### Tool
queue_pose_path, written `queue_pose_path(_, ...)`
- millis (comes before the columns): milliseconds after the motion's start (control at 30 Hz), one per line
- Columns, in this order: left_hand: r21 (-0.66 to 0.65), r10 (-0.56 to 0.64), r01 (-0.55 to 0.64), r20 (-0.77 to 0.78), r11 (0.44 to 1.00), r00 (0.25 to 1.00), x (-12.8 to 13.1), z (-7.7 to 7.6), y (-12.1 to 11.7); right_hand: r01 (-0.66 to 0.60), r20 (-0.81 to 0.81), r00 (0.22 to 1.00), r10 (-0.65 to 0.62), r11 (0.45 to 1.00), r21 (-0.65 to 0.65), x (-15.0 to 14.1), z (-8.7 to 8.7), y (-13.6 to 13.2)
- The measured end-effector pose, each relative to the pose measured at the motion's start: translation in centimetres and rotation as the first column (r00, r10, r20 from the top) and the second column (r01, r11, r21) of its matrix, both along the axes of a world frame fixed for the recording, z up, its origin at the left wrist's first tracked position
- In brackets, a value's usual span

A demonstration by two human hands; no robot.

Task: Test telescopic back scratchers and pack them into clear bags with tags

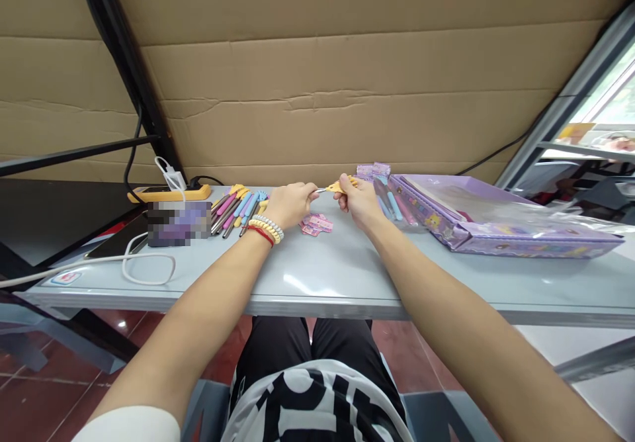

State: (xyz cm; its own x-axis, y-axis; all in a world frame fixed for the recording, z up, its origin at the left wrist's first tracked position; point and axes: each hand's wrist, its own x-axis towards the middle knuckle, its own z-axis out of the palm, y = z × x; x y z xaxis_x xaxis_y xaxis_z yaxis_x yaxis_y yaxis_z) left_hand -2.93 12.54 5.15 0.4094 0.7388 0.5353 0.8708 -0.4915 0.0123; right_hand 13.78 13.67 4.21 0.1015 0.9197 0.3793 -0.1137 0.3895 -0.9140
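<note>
Both my hands meet over the middle of the table, on one slim pen-like stick [322, 190] with a yellow end and a silvery metal shaft. My left hand [290, 204] pinches the metal end. The fingers of my right hand [360, 202] are closed around the yellow part, hiding much of it. Small pink printed cards [316, 224] lie on the table between my wrists. Left of my left hand is a bunch of similar sticks [235, 210] in pink, blue, yellow and purple with metal shafts. By my right hand, more coloured sticks lie in clear plastic packaging [391, 204].
A purple printed box [516, 248] with clear plastic on it stands at the right. On the left are a yellow power strip [171, 193], a white cable [149, 257] and a blurred-out object [179, 223]. Cardboard [317, 98] backs the grey table [327, 276].
</note>
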Motion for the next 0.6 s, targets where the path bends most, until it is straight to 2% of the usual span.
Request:
queue_pose_path(133,0.129,0.074,-0.074,0.005,0.989,0.997,-2.3,0.6,1.3,0.187,-0.194,0.96,-0.204,0.977,-0.104,2.0,1.4,0.3)
queue_pose_path(233,0.193,0.169,-0.179,0.069,0.965,0.983,-5.7,1.1,2.4,0.314,-0.362,0.861,-0.356,0.934,-0.17,5.6,2.8,0.4)
queue_pose_path(367,0.194,0.263,-0.297,0.183,0.935,0.947,-9.7,1.2,3.5,0.466,-0.526,0.687,-0.501,0.86,-0.211,9.9,3.9,0.1)
queue_pose_path(500,0.171,0.273,-0.327,0.28,0.929,0.921,-11.6,0.8,4.2,0.611,-0.579,0.56,-0.592,0.768,-0.194,12.3,4.3,-0.3)
queue_pose_path(567,0.162,0.28,-0.344,0.322,0.925,0.904,-12.0,0.7,4.2,0.663,-0.567,0.522,-0.638,0.721,-0.202,13.3,4.4,-0.6)
queue_pose_path(600,0.155,0.289,-0.357,0.343,0.921,0.894,-12.2,0.6,4.2,0.669,-0.556,0.524,-0.645,0.716,-0.2,13.7,4.5,-0.7)
